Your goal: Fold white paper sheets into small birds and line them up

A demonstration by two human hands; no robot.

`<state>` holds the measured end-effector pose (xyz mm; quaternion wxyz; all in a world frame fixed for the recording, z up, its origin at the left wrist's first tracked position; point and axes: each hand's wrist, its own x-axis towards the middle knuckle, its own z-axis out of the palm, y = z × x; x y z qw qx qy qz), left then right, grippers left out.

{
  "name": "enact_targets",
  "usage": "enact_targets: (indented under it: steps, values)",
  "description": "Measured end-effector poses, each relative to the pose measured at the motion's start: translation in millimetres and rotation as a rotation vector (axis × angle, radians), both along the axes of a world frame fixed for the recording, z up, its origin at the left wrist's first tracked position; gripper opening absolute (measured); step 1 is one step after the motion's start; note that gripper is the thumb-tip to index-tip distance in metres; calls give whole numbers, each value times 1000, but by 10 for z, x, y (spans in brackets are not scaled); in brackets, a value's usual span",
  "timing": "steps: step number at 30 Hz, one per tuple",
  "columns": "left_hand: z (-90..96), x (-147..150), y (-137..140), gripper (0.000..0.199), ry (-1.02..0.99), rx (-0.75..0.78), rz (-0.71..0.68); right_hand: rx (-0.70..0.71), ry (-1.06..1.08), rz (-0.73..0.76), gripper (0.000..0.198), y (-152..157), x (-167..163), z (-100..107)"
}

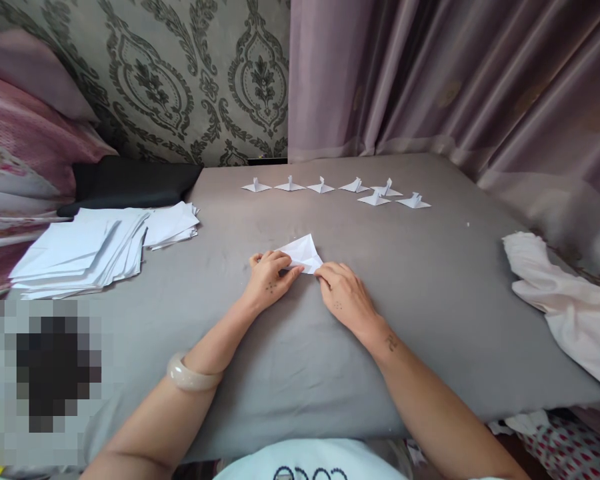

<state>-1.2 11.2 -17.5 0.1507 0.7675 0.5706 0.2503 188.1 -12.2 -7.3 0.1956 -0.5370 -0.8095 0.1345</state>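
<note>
Head view: we hold a white folded paper (306, 252) at the frame's centre, left hand (271, 275) gripping its left side with bent fingers, right hand (349, 293) pinching its lower-right corner, apparently to steady it. Folded figures (321, 187) sit at upper centre-right, likely leaving us working room.

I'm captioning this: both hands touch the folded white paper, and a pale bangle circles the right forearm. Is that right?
No, the head view shows the pale bangle on the left forearm; left hand and right hand do touch the folded white paper.
</note>
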Motion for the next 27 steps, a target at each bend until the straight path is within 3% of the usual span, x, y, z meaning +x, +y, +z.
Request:
enact_targets:
  steps: [5,12,17,24,27]
  values:
    - [34,0,-19,24,-9,-21,-14,-31,-89,41,35,-85,17,134]
    - [40,-51,-59,9,13,26,-95,31,-193,50,43,-108,-24,98]
    - [48,-71,-69,23,80,99,-137,47,-220,62,47,-99,-32,69]
    - [23,-67,-66,36,157,304,73,16,-239,94,48,-97,-16,90]
    - [-6,-50,-56,20,156,279,11,7,-216,116,46,-87,12,88]
